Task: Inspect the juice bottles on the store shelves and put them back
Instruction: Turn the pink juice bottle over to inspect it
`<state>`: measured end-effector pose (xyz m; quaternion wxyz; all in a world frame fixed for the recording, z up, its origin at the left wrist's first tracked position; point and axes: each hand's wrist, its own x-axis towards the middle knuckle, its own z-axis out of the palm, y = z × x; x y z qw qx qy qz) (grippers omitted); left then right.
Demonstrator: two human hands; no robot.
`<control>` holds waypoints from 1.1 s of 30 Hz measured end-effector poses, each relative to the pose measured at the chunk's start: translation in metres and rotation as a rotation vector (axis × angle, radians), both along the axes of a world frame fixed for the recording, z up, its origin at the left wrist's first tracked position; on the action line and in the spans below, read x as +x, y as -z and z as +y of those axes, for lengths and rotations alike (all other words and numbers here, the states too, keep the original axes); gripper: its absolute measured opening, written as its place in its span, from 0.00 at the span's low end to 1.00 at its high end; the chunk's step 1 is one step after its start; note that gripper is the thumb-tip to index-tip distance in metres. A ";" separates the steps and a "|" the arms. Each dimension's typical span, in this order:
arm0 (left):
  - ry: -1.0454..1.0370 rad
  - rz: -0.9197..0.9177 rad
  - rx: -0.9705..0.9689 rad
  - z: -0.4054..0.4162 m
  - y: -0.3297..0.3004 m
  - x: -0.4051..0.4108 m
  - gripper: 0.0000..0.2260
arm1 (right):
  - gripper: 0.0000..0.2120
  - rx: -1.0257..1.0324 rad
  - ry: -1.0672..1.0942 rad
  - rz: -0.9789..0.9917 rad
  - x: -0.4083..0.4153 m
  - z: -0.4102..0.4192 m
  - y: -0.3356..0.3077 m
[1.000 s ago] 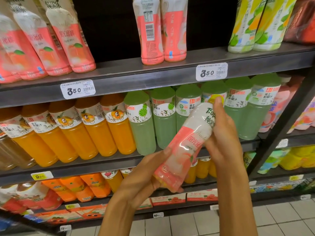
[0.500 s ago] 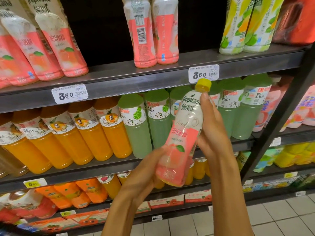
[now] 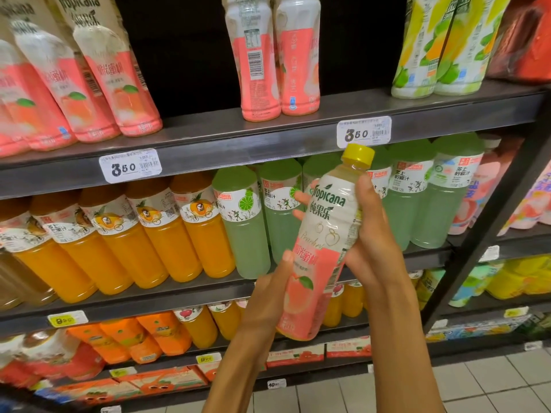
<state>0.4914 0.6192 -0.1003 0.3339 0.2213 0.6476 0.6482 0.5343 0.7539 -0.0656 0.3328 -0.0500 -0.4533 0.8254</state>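
Note:
I hold a peach juice bottle (image 3: 323, 239) with a yellow cap and a white and pink label in front of the middle shelf, nearly upright, cap tilted slightly right. My right hand (image 3: 369, 242) wraps its upper half, fingertips showing past the left side of the label. My left hand (image 3: 268, 296) grips the lower pink part, thumb on the label front. Matching peach bottles (image 3: 262, 61) stand on the top shelf (image 3: 208, 144), with a dark gap between them and the group at the left.
Orange juice bottles (image 3: 149, 234) and pale green lime bottles (image 3: 247, 225) fill the middle shelf. Green-yellow bottles (image 3: 438, 46) stand at the top right. A dark upright post (image 3: 489, 234) divides the shelving on the right. Cartons sit on the lower shelves above a tiled floor (image 3: 477, 383).
The bottle has turned from a steep lean to nearly upright and risen; its yellow cap and front label now show. Both hands kept their hold.

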 end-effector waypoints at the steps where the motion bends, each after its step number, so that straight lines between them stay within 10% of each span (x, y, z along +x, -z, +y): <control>1: -0.001 0.029 -0.025 0.001 0.000 0.000 0.29 | 0.48 0.013 -0.011 0.016 0.000 0.001 0.001; 7: 0.013 0.140 -0.081 0.010 0.009 -0.005 0.24 | 0.18 0.264 0.069 0.094 0.006 -0.003 0.004; 21: -0.420 0.052 0.268 0.016 0.012 -0.006 0.19 | 0.21 0.593 -0.158 0.191 0.013 -0.032 -0.018; 33: -0.163 0.115 0.237 0.003 0.018 -0.009 0.28 | 0.18 0.505 -0.129 0.147 0.009 -0.039 -0.016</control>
